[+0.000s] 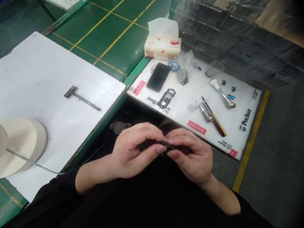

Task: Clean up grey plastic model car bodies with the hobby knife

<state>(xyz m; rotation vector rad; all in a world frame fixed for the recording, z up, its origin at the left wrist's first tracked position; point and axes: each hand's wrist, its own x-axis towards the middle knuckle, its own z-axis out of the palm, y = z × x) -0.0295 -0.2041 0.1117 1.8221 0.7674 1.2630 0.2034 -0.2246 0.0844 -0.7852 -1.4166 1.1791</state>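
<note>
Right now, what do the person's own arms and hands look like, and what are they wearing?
The left hand and right hand are bare, without gloves, rings or a watch. The forearms run into plain black cloth sleeves, the left sleeve and the right sleeve, with no markings visible.

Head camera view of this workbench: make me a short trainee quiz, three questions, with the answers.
1. True or false: the flat black smartphone lies on the white printed sheet.
2. Multiple choice: what do the bare left hand and bare right hand hold between them? A, a small dark metal part; B, a steel spoon; C, a pencil.
3. Fill the gap: the long steel T-shaped tool lies on the ____ board.

Key: 1, true; 2, A; 3, white.
</note>
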